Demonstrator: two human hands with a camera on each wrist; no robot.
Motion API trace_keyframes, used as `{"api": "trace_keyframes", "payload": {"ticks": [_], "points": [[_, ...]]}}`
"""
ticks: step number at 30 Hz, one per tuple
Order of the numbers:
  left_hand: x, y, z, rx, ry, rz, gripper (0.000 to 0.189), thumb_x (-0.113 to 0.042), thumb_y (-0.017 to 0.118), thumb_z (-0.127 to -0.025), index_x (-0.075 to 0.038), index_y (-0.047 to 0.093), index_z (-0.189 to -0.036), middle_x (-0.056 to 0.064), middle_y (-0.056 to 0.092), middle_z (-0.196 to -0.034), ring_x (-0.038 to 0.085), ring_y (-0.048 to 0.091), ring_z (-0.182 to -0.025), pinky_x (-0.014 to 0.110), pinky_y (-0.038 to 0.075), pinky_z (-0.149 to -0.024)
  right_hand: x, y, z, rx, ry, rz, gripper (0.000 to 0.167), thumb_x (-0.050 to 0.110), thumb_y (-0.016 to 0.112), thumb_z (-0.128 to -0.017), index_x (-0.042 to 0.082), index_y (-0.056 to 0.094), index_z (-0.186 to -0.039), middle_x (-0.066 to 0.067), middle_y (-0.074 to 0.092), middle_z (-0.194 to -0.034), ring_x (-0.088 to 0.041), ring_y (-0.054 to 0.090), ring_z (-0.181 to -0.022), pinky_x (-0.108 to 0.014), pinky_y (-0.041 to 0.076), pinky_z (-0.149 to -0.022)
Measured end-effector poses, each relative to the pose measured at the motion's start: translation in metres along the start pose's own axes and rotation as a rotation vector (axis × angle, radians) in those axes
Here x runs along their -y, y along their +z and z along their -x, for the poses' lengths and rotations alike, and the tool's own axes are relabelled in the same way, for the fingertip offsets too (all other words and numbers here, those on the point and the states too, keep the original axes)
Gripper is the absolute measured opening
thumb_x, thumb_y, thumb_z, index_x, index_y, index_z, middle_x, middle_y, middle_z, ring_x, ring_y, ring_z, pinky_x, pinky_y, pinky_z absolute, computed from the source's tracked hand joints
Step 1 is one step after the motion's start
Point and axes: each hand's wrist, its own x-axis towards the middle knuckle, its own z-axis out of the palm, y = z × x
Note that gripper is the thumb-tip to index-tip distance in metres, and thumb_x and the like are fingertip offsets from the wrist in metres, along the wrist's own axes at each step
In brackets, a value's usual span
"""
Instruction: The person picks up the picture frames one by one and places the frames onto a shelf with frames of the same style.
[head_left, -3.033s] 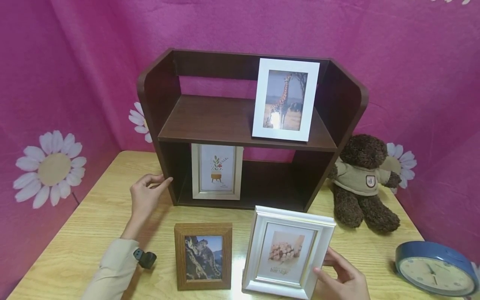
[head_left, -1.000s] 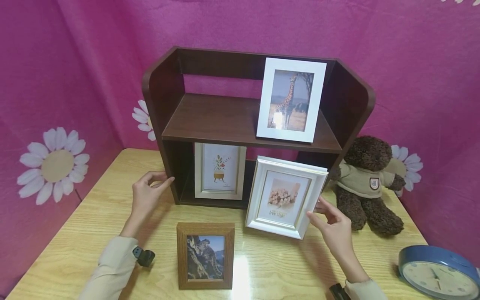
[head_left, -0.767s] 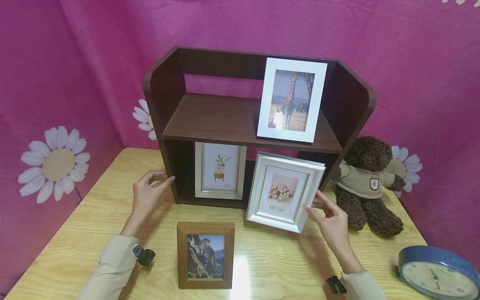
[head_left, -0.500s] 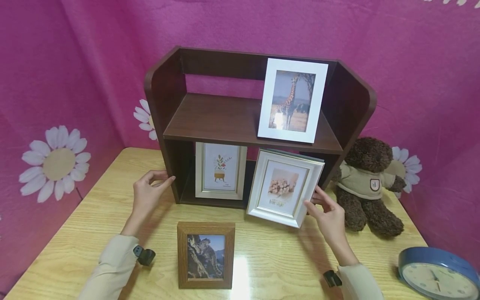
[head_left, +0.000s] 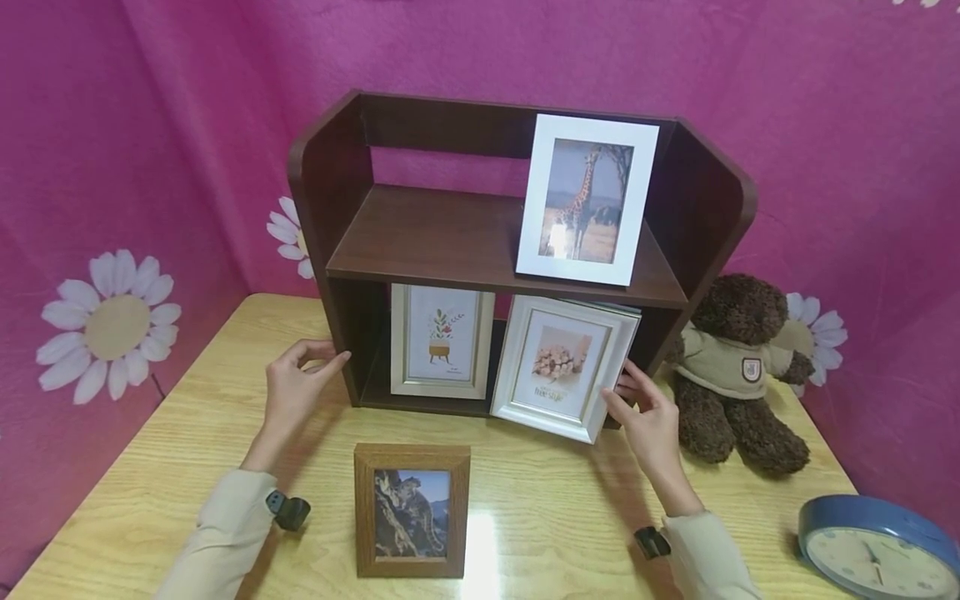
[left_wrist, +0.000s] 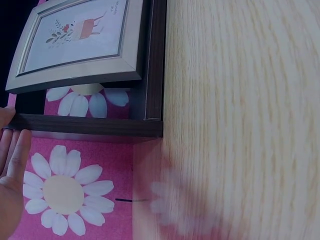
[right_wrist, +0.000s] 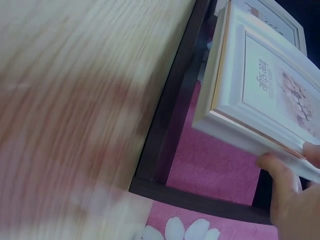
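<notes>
My right hand (head_left: 647, 425) pinches the right edge of a white picture frame (head_left: 506, 400) with a flower print, thumb in front and fingers behind. The frame tilts slightly at the lower compartment's opening, right of a cream picture frame (head_left: 442, 346) with a potted-plant print. In the right wrist view, the held frame's lower corner (right_wrist: 212, 117) overlaps the shelf's bottom board. My left hand (head_left: 296, 383) grips the front edge of the dark brown shelf's left side panel (head_left: 318, 225); the left wrist view has thumb and fingers on either side of that panel (left_wrist: 90, 124).
A white frame with a giraffe picture (head_left: 527, 200) stands at the upper shelf's right. A brown wooden frame (head_left: 364, 517) stands on the table (head_left: 187, 433) in front. At the right are a brown teddy bear (head_left: 738, 367) and a blue clock (head_left: 870, 508).
My right hand has lifted the white flower-print frame from the table's front and carried it back into the right of the lower compartment's opening. My left hand has kept its grip on the side panel.
</notes>
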Motion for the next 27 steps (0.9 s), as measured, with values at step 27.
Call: {"api": "trace_keyframes", "payload": {"ticks": [27], "points": [[0.001, 0.001, -0.001, -0.015, 0.022, -0.016, 0.021, -0.006, 0.076, -0.079, 0.006, 0.067, -0.094, -0.019, 0.058, -0.078, -0.006, 0.061, -0.074, 0.008, 0.053, -0.068, -0.001, 0.017, -0.004, -0.033, -0.121, 0.236, 0.047, -0.001, 0.066, -0.087, 0.001, 0.054, -0.132, -0.023, 0.063, -0.109, 0.010, 0.053, -0.085, -0.004, 0.047, -0.074]]}}
